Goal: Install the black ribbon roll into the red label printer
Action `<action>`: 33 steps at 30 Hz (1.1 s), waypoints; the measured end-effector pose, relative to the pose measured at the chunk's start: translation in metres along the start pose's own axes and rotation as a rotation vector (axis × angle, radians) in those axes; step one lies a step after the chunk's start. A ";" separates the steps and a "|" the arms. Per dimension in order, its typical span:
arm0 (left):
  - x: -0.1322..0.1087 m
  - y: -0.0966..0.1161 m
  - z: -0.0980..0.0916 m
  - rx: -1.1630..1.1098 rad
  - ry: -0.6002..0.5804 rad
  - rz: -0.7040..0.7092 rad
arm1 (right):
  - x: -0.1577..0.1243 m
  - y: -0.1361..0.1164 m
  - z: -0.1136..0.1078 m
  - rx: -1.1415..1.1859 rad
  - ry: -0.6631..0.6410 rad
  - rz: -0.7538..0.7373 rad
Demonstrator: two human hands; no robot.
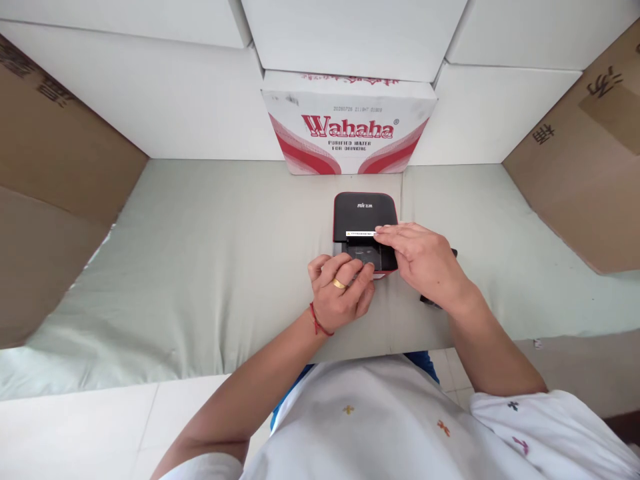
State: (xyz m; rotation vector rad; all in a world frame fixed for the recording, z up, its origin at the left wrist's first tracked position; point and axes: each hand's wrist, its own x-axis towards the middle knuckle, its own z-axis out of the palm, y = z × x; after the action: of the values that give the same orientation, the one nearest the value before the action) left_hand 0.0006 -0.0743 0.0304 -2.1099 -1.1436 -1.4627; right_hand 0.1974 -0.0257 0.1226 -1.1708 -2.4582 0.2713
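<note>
A small black receipt printer (365,212) with red trim sits on the cloth-covered table in front of me. White lettering marks its lid, and a narrow white warning label (359,234) runs along the lid's lower edge. Below that lies a dark recess with a clear, shiny part (367,255). My left hand (344,288) is curled at the printer's front, its fingertips pressed on the edge of the recess. My right hand (423,257) grips the printer's right side, fingertips at the label's end. Something black (431,303) lies partly hidden under my right hand.
A white and red Wahaha water carton (350,127) stands behind the printer, against large white boxes (200,100). Brown cardboard boxes stand at the left (60,187) and right (585,173). Pale green cloth (200,267) covers the table, whose front edge is close to my body.
</note>
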 end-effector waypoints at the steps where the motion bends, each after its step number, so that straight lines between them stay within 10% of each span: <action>1: 0.002 -0.001 -0.001 -0.002 -0.008 0.002 | 0.001 -0.003 0.001 -0.034 -0.017 0.021; 13: 0.001 0.000 -0.002 -0.081 0.013 -0.094 | 0.002 -0.011 0.003 -0.156 -0.104 0.072; 19: 0.003 -0.025 -0.004 -0.255 0.055 -0.599 | -0.006 -0.011 0.011 -0.064 0.072 0.070; 24: -0.003 -0.050 0.011 -0.713 0.031 -1.033 | -0.027 -0.020 0.020 0.106 0.138 -0.224; 33: -0.008 -0.065 0.024 -0.994 -0.025 -1.073 | -0.055 -0.020 0.034 0.246 0.208 -0.266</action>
State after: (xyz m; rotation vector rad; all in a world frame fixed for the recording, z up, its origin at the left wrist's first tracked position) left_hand -0.0354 -0.0216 0.0021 -2.0290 -2.0072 -2.9699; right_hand 0.2002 -0.0814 0.0840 -0.7221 -2.2867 0.3437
